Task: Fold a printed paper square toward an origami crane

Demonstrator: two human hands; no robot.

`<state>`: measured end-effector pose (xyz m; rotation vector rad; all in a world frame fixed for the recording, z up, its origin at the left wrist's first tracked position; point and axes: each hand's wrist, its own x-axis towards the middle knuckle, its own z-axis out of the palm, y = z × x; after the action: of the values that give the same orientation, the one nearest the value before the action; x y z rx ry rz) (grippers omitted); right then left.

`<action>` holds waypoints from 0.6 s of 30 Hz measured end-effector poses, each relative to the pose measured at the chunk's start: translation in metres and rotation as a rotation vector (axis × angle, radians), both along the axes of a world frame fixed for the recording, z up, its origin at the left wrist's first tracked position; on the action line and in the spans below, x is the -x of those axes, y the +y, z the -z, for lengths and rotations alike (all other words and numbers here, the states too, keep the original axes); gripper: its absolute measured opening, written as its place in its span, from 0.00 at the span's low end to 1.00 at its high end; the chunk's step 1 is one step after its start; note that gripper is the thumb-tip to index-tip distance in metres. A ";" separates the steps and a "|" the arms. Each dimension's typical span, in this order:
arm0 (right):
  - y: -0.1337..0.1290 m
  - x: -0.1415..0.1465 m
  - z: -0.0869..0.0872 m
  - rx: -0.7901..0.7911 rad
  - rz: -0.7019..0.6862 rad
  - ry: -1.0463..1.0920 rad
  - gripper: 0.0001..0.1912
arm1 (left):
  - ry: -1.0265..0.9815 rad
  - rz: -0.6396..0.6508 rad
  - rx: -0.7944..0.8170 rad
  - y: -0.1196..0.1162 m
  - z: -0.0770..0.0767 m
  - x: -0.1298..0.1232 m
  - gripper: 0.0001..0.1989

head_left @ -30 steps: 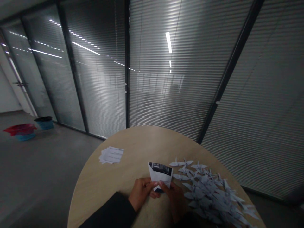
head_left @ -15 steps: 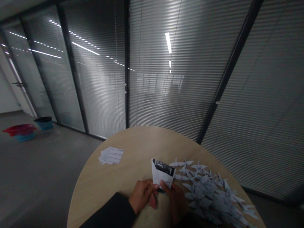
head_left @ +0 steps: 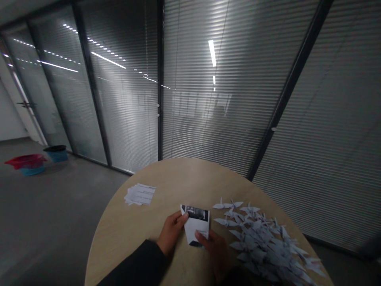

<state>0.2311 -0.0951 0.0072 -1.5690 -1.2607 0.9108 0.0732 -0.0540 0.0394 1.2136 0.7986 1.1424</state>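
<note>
Both hands grip a folded paper sheet [head_left: 195,224] between them, fingers closed rather than spread. The left hand [head_left: 172,232] pinches its left edge, and the right hand [head_left: 216,250] holds its near right corner. The sheet stands just above the near part of a round wooden table [head_left: 119,238], its dark printed band facing up at the far end. Just right of the right hand lies a heap of white origami cranes [head_left: 262,242]. Well left of the hands, a small stack of papers [head_left: 139,194] rests on the table. Beyond the table, on the far left floor, stand a red tub [head_left: 26,161] and a blue bin [head_left: 56,155].
</note>
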 end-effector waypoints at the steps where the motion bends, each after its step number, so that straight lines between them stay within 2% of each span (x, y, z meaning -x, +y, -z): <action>1: 0.000 0.002 -0.001 0.006 -0.046 0.049 0.18 | -0.045 0.001 0.045 0.002 0.001 0.000 0.26; 3: 0.000 0.005 -0.002 0.031 -0.119 0.131 0.21 | -0.109 0.003 0.112 0.003 0.003 -0.001 0.25; 8: 0.005 0.004 0.002 -0.047 -0.106 0.135 0.25 | -0.260 0.045 0.232 0.003 0.005 0.000 0.23; 14: 0.005 -0.003 -0.007 -0.186 0.043 0.129 0.26 | -0.208 0.063 0.276 0.005 0.008 0.001 0.23; 18: 0.002 -0.005 -0.015 -0.188 0.088 0.108 0.27 | -0.179 0.077 0.255 0.003 0.008 0.000 0.24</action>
<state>0.2365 -0.0934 0.0225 -1.3983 -1.1567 0.7868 0.0736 -0.0509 0.0318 0.9097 0.7302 1.0358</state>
